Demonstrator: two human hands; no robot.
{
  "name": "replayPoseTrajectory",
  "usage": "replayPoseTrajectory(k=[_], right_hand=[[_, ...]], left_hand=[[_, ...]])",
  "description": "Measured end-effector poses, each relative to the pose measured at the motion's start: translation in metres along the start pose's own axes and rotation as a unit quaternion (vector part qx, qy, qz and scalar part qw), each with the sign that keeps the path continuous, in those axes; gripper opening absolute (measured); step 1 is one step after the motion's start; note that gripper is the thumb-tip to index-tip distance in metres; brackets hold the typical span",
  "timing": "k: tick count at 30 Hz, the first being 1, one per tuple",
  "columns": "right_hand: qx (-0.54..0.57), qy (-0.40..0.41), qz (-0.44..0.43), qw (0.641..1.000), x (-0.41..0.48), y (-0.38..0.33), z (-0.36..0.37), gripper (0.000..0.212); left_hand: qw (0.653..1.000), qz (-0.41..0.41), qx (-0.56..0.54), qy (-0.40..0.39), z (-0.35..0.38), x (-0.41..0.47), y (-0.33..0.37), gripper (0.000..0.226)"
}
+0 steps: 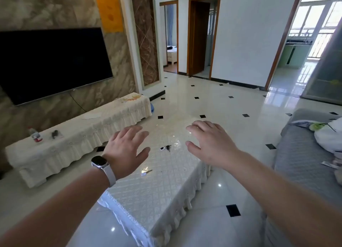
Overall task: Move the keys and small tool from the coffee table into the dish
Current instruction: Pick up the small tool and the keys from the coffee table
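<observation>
**Pre-grasp check: keys and small tool on the desk, both hands empty**

The keys (166,147), a dark bunch with a pale oval fob, lie near the middle of the desk (162,187), which carries a white quilted cover under a glossy clear sheet. The small tool (146,172), a thin pale item with a slim metal end, lies apart from the keys, nearer the camera and toward the left edge. Neither item is touched. No dish can be made out on the desk or elsewhere; its location cannot be told.

The left hand (125,150), with a watch (100,162) on the wrist, hovers above the desk's left side with fingers spread, holding nothing. The right hand (209,144) hovers over the far right part, fingers likewise apart and empty. The keys lie between the two hands.

Judgement: the step in hand is the first pickup. The keys want a pinch at the bunch so the fob comes along; the flat tool on the slick sheet likely needs a fingertip slide or a nail under one end.

Surroundings: a covered TV bench (77,133) with a bottle (35,135) stands to the left, a grey sofa (303,154) to the right. Nothing stands in the way of either reach.
</observation>
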State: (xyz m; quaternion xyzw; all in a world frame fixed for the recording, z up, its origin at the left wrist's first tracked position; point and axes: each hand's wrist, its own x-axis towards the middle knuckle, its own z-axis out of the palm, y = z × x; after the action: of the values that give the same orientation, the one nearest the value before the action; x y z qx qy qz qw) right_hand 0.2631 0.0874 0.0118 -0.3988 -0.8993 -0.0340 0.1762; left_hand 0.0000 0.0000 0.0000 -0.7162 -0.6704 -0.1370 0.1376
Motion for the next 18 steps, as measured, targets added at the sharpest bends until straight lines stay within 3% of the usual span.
replayPoseTrajectory(k=[11,18], right_hand=[[-0.003,-0.003,-0.008,1.000,0.005,0.057,0.028,0.049],[-0.010,-0.031,-0.017,0.999,0.060,0.085,0.068,0.049]], left_hand=[[1.000,0.015,-0.016,-0.008,0.042,0.041,0.037,0.052],[0.999,0.016,-0.023,-0.025,0.086,0.095,0.009,0.050]])
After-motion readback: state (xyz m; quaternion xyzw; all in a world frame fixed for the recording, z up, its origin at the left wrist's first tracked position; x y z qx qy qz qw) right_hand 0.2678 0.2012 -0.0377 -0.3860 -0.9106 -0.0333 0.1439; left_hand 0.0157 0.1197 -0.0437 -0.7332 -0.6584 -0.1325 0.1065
